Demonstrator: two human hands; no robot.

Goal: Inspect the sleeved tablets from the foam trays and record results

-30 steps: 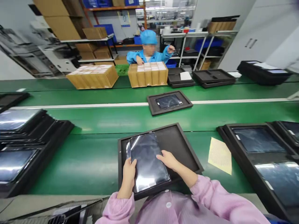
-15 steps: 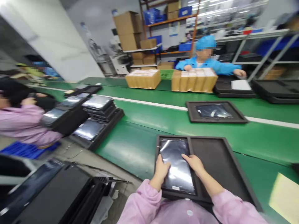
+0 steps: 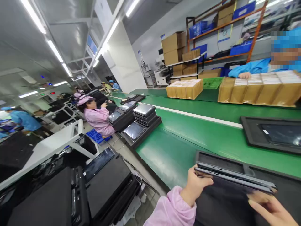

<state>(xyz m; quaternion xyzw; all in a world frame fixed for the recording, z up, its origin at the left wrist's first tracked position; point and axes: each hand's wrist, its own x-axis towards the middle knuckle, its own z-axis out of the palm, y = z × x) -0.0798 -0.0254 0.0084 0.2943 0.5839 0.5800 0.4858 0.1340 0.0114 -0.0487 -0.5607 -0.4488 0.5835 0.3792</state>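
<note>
My left hand [image 3: 196,186] grips the left end of a dark bagged tablet [image 3: 235,182], which is lifted edge-on above a black foam tray [image 3: 218,160] on the green conveyor [image 3: 188,138]. At the bottom right, my right hand [image 3: 270,207] supports the tablet's other end from below, fingers curled under it. Both sleeves are pink.
Another black tray with a tablet [image 3: 272,135] lies further on the belt. Stacked trays [image 3: 141,121] stand on the left, beside a seated person in pink [image 3: 97,117]. Across the belt are cardboard boxes [image 3: 256,89] and a person in blue [image 3: 265,64]. Black trays [image 3: 70,191] fill the floor on the left.
The view has swung left and up. The tablet, lying flat in the tray under both hands before, is now raised out of it and held edge-on.
</note>
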